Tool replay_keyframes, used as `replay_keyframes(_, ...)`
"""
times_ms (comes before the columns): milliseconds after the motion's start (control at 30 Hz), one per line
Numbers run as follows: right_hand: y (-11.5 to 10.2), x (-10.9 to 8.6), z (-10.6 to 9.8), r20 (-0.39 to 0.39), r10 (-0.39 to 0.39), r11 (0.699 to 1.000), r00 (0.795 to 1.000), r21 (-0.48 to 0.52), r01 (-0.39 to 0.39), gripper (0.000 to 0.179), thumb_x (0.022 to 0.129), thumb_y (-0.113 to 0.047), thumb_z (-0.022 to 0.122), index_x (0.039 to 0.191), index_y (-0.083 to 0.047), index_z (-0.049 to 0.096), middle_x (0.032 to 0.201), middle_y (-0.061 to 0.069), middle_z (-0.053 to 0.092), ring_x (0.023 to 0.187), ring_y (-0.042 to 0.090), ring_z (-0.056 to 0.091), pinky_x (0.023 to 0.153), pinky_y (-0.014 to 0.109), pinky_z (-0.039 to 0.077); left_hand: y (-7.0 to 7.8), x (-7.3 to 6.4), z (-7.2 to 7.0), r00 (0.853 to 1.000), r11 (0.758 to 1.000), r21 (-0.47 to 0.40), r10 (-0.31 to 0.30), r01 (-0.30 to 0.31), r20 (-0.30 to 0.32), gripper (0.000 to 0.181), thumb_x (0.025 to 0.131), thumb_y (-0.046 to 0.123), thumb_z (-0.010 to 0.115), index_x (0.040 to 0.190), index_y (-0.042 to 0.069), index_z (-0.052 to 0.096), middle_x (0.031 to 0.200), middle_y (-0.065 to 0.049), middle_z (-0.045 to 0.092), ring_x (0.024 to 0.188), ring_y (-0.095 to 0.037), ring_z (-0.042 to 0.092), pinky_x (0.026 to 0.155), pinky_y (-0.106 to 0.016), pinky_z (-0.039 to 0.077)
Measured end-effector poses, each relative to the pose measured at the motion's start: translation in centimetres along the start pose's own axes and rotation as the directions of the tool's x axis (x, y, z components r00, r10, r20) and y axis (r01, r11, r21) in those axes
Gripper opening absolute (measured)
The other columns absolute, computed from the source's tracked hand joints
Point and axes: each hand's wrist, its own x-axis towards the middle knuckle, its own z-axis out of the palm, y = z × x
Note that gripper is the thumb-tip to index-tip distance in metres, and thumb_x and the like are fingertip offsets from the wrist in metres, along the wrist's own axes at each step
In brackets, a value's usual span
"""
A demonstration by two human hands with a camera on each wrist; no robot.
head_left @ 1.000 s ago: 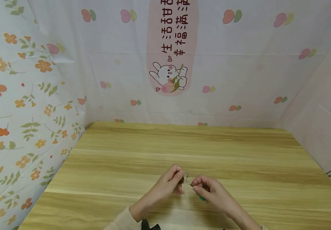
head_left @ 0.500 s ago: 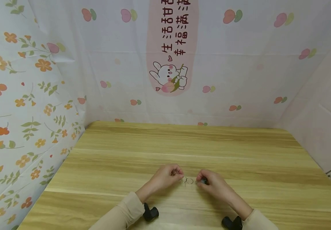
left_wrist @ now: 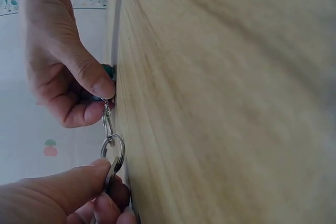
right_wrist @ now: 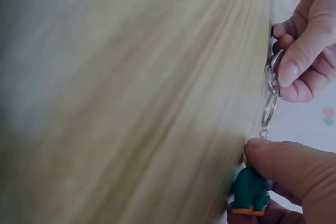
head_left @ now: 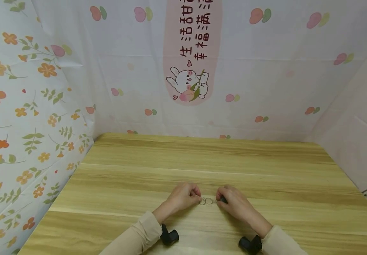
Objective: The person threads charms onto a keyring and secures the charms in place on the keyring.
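Note:
Just above the table, my left hand (head_left: pixel 182 196) pinches a metal key ring (left_wrist: pixel 123 151) between thumb and fingers. A second ring (right_wrist: pixel 269 109) is linked to it, and a short chain (right_wrist: pixel 264 132) runs from there to my right hand (head_left: pixel 238 206). The right thumb and fingers grip the keychain at the chain's end. Its charm, a small dark green figure with an orange base (right_wrist: pixel 250 190), sits partly hidden under the right fingers. Whatever else hangs from the left ring is covered by the left fingers. Both rings stretch in a line between the hands.
A wood-grain table (head_left: pixel 132 156) lies beneath both hands. Patterned cloth (head_left: pixel 122 71) hangs behind it, and flowered cloth (head_left: pixel 33 141) on the left. A black wrist camera (head_left: pixel 170 237) sits at the left cuff, another black camera (head_left: pixel 250 244) at the right.
The hands have drawn apart, pulling the linked rings into a straighter line and lowering them towards the table. The green charm, earlier hanging below the right hand, is now tucked within its fingers.

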Motion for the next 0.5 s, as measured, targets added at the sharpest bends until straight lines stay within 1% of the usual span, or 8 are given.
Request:
replay_keyframes(100,-0.15,-0.02,0.22,-0.011,0.008,1.000,1.000,-0.026,-0.008,0.019,0.076,-0.007,0.074,0.076,-0.016,0.057,0.075,-0.006,0.047,0.071,0.009,0.042,0.060,0.022,0.036,-0.04,-0.08,-0.03,1.000,1.000,0.018,-0.002,0.002,-0.012,0.009,0.079,0.013,0.074,0.075,0.012,0.065,0.066,0.007,0.059,0.060,0.001,0.047,0.058,-0.018,0.039)
replay_keyframes(200,-0.27,-0.12,0.27,-0.015,0.012,0.999,1.000,-0.048,-0.013,0.019,0.077,-0.008,0.075,0.079,-0.016,0.058,0.077,-0.006,0.047,0.072,0.010,0.042,0.059,0.022,0.036,-0.10,-0.18,-0.09,1.000,0.999,0.043,0.005,-0.004,-0.027,0.010,0.079,0.013,0.074,0.074,0.012,0.065,0.065,0.007,0.060,0.059,0.001,0.047,0.059,-0.017,0.039)
replay_keyframes(500,-0.21,-0.68,0.48,-0.082,-0.031,0.995,0.996,-0.099,0.023,0.022,0.073,-0.009,0.078,0.082,-0.014,0.059,0.080,-0.004,0.049,0.076,0.011,0.044,0.060,0.023,0.038,-0.08,-0.55,-0.22,0.998,0.996,0.093,0.015,-0.010,-0.055,0.012,0.079,0.016,0.075,0.074,0.013,0.064,0.067,0.007,0.058,0.060,0.001,0.047,0.058,-0.017,0.039)
